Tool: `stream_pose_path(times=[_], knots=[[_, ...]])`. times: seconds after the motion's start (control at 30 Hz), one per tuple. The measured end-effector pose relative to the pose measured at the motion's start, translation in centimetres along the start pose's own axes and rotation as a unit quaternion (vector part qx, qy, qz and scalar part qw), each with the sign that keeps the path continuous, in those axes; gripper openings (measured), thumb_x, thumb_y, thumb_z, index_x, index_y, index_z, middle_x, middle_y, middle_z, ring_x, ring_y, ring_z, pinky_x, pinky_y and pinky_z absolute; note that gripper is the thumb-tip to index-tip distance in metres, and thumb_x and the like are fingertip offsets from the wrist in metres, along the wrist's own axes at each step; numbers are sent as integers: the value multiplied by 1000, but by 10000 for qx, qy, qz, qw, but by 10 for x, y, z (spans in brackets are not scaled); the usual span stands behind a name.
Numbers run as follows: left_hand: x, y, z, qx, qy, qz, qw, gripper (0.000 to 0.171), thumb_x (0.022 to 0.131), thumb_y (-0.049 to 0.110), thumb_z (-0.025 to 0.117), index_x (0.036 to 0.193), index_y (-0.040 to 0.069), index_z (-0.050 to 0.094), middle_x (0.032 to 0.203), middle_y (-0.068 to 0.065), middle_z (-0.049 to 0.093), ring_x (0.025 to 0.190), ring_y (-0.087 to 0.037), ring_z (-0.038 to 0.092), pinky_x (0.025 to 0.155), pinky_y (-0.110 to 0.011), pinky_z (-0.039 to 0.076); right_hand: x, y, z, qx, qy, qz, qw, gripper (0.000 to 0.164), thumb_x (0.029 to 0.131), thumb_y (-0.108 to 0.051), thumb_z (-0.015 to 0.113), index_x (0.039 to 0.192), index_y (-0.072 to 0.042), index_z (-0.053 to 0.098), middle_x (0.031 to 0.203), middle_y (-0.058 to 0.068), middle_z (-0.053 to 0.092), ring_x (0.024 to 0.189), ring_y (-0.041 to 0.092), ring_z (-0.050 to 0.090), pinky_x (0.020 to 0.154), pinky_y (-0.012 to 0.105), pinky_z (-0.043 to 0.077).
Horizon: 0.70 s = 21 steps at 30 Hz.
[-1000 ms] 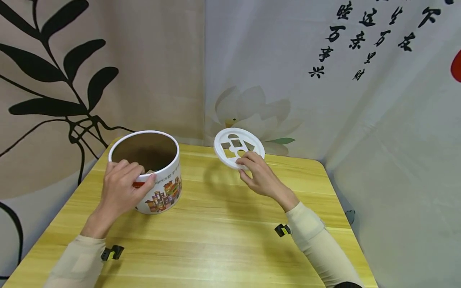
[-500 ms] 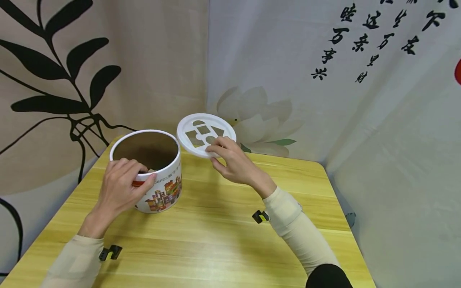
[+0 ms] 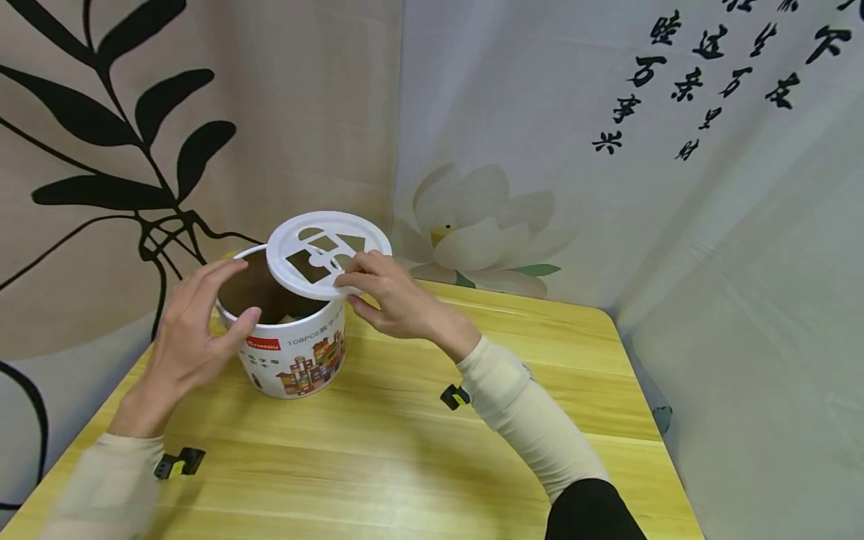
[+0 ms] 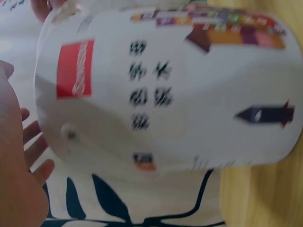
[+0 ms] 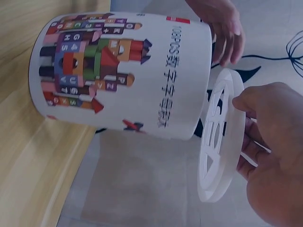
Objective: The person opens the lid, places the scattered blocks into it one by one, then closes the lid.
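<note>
A white round bucket printed with coloured building blocks stands upright on the table, its mouth partly uncovered. My right hand pinches the near right edge of a white lid with shaped cut-outs. The lid is tilted over the right part of the bucket's mouth. At the bucket's left rim my left hand is spread, thumb and fingers extended. In the right wrist view the lid slants beside the rim, thumb on one face and fingers behind it. Something pale shows inside the bucket; most of its inside is hidden.
The wooden table has its back edge close to a hanging cloth with a lotus print and black characters. Another cloth with dark leaves hangs at the left.
My right hand has carried the lid leftward from beside the bucket to over its mouth. My left hand has let go of the near rim and moved left, fingers spreading.
</note>
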<state>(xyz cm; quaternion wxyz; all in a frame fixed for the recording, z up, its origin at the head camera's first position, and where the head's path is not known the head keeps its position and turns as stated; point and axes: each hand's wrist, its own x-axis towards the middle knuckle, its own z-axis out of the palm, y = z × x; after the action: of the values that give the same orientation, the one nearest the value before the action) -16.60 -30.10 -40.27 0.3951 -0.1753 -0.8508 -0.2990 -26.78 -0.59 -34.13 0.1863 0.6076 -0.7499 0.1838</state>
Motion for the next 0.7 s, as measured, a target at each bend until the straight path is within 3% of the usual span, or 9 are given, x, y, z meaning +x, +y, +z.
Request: stream_pose_path(times=[0.3,0.7], knots=[[11,-18,-25,-74,-904,-745,9931,71,91,28,64,158,14,43,159,-16,40,143,-39,34,112,-70,20,22,-16,13,289,-321,-234,9988,24,95,-11,67,116,-4,76,111,6,64,102,16,53,92,29,42],[5,-27,-32,-203,-1810,-1240,9754,75,101,30,58,166,18,25,169,-10,17,150,-41,16,107,-79,12,32,-22,26,688,-607,-301,9953,25,95,-11,66,117,-4,77,113,4,63,105,13,52,95,23,41]])
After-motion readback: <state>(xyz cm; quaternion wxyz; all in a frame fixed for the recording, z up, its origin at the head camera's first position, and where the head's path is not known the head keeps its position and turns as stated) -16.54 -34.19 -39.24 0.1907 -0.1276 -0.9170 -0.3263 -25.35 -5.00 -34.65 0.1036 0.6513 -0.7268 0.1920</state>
